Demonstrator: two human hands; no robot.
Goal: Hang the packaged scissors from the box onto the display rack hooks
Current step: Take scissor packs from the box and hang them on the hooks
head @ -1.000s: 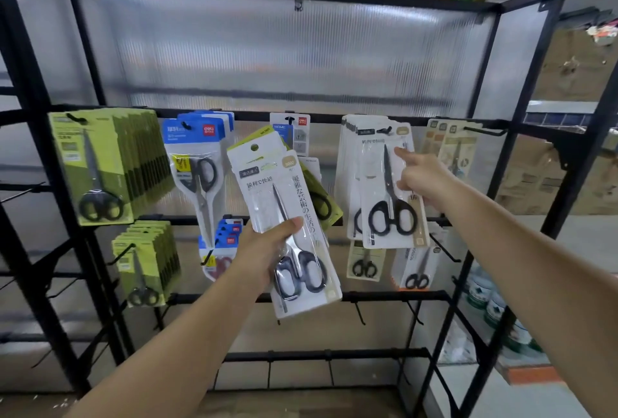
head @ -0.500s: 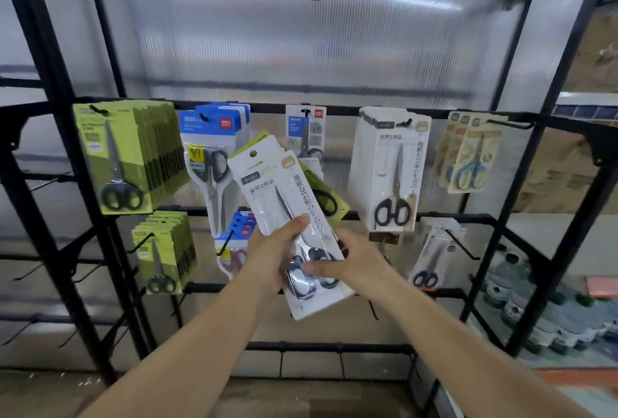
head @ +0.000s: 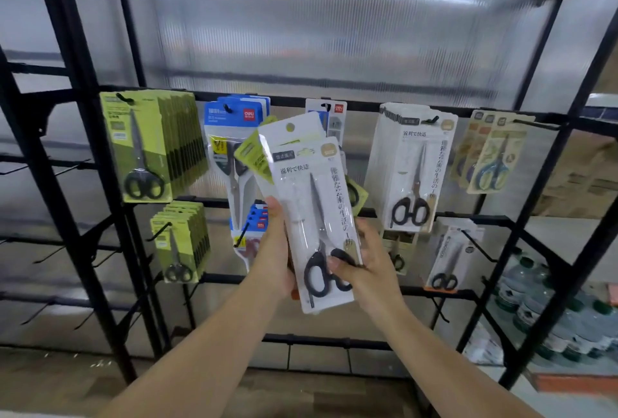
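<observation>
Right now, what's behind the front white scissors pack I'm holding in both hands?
Behind the front white pack sits a second white pack, then a green pack edge. The blue packs on the rack are partly covered; their lower parts cannot be seen.
</observation>
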